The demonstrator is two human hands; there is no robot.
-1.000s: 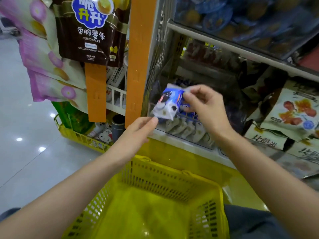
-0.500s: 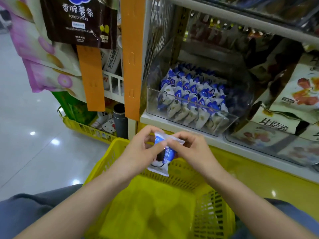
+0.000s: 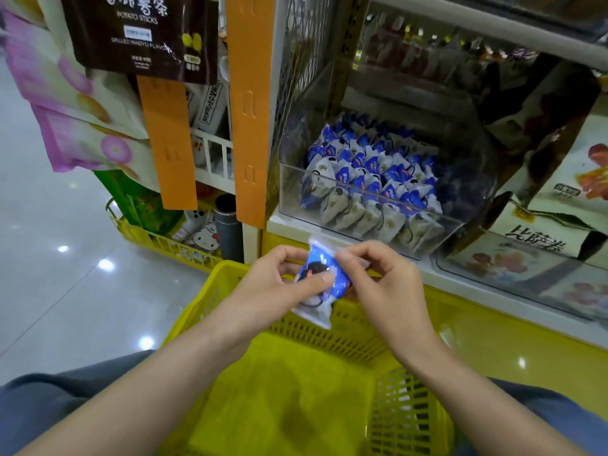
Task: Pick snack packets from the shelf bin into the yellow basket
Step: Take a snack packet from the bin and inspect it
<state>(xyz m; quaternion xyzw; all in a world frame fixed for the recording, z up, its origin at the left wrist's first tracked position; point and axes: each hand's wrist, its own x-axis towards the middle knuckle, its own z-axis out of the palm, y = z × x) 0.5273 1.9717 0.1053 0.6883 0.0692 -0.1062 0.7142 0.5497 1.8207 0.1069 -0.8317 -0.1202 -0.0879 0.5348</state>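
Closest to us sits the yellow basket (image 3: pixel 358 337), mouth open upward, and both forearms reach out over it. Right above the basket's far rim we've got the left hand (image 3: pixel 273 284) and the right hand (image 3: pixel 385 284) together on one snack packet (image 3: pixel 334 289). The left hand has its thumb pressed across the packet's front with fingers curled behind, and the right hand pinches the crimped top edge. The packet hangs with its long axis roughly up and down. Its top end tips away toward the shelf and its white lower end points down at the basket's far wall, clear of the mesh as far as we can tell. Here's the relation that matters: the packet is over the far rim, not yet out over the basket's floor, which lies below and back toward us. We judge the drop wants a short pull toward our body, then a release from both hands. Neither hand is nearer, though the left carries the packet's body. Beyond the basket and higher up, the clear shelf bin (image 3: pixel 296 199) holds rows of matching blue-and-white packets (image 3: pixel 368 179), well apart from the hands
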